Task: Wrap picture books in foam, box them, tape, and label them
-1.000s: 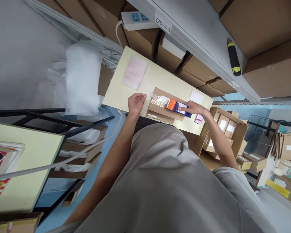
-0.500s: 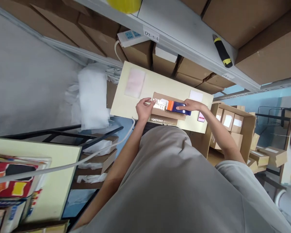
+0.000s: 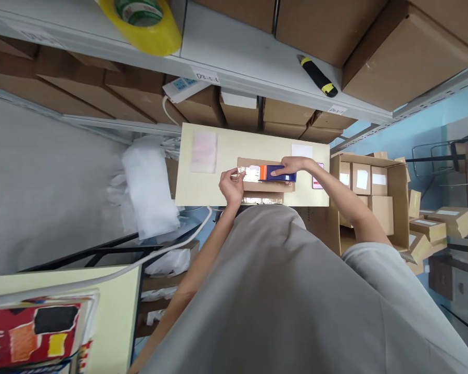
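The long brown cardboard box [image 3: 261, 187] lay on the pale yellow rectangular desk [image 3: 197, 192], near its front edge, with shiny clear tape [image 3: 251, 173] across its left part. Over its top was a dark-blue and orange handheld dispenser [image 3: 289, 176], orange end toward the left. Of the hands, the right hand [image 3: 294, 164] was closed around the dispenser's blue body; the left hand [image 3: 231, 187] was half curled at the box's left end, fingertips by the tape, and whether they pinched it could not be told. A pinkish translucent sheet [image 3: 204, 151] lay toward the desk's left end, a white paper [image 3: 301, 150] and a phone with a lit screen [image 3: 317, 179] toward its right. Beyond, a grey metal shelf [image 3: 237, 41] carried a black-and-yellow cutter [image 3: 317, 76] and a yellow tape roll [image 3: 159, 37].
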Available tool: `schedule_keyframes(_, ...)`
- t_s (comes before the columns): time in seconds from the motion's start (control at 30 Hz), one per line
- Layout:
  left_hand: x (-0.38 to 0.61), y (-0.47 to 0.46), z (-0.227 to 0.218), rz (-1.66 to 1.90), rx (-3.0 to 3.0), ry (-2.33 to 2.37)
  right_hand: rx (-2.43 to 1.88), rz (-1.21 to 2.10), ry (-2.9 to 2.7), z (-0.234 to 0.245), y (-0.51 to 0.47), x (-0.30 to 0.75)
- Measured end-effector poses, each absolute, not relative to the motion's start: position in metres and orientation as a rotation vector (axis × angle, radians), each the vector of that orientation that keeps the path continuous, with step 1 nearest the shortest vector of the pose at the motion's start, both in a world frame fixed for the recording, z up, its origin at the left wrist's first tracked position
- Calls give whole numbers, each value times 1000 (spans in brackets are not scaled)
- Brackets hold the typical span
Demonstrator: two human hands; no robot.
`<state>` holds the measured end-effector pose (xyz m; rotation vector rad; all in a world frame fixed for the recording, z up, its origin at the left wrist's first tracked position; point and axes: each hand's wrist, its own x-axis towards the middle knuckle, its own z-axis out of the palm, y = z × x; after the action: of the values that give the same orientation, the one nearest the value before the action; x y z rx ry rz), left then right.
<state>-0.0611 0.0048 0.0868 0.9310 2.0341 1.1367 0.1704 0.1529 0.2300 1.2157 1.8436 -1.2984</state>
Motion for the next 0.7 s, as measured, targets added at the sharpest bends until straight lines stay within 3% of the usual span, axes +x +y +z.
schedule_keyframes(0.23,-47,4,84,1211,812,1995,1212,-1318,1818,244,142,183)
schedule_keyframes(0.53,-50,4,79,1211,842,2039,1343,-1342,1481,312,137,295)
schedule_keyframes(0.7,-46,5,72,1251,872,1984,1397,-1332,1454,309,129,322)
